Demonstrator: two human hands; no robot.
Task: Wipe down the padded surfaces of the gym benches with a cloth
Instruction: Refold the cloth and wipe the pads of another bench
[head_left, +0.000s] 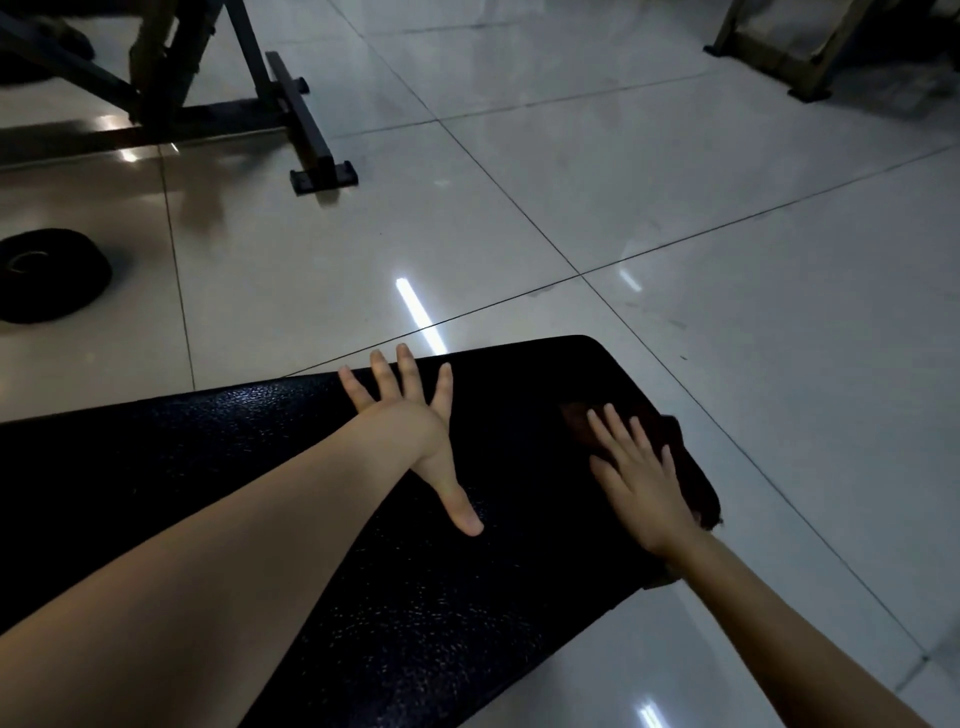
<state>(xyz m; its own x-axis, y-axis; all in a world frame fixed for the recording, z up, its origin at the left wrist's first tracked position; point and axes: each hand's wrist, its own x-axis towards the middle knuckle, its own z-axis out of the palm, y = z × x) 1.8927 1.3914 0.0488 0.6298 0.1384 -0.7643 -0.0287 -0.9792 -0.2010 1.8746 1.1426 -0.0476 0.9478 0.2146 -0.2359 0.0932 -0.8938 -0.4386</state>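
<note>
Fingers of the right hand (641, 480) lie flat, pressing a dark cloth (675, 457) at the bench pad's (311, 467) end edge; the left hand (415, 431) rests splayed wide mid-pad.

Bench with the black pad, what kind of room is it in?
Most likely a gym. The black padded bench stands on a shiny tiled floor, a metal equipment frame stands behind it, and a round black weight plate lies on the floor.

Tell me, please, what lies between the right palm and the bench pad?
In the head view, a dark cloth lies flat under the right hand, pressed onto the bench pad near its end.
</note>
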